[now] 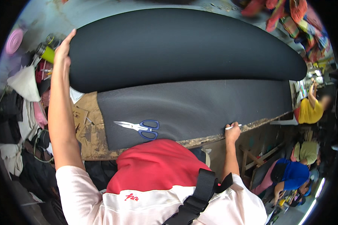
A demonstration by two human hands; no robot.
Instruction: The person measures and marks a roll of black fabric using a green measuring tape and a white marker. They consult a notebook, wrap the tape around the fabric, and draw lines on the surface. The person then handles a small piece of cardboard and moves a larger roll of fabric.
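A large smooth black sheet (184,47), curved like a bolster along its far side, spans the table's far side. My left hand (64,50) grips its left end, fingers partly hidden behind it. Beneath and nearer to me lies a dark grey textured sheet (199,108), slightly rippled. At its near right edge, my right hand (233,133) is closed round a white pen (233,127) that points right. Scissors (148,129) with blue handles rest on the grey sheet near my chest, blades toward the left.
The worn wooden table (92,140) shows at the left and along the near edge. A green bottle (45,52) and heaped cloth (24,84) are at the left. On the right, a person in yellow (310,111) sits by a sewing machine (314,79); another wears blue (294,174).
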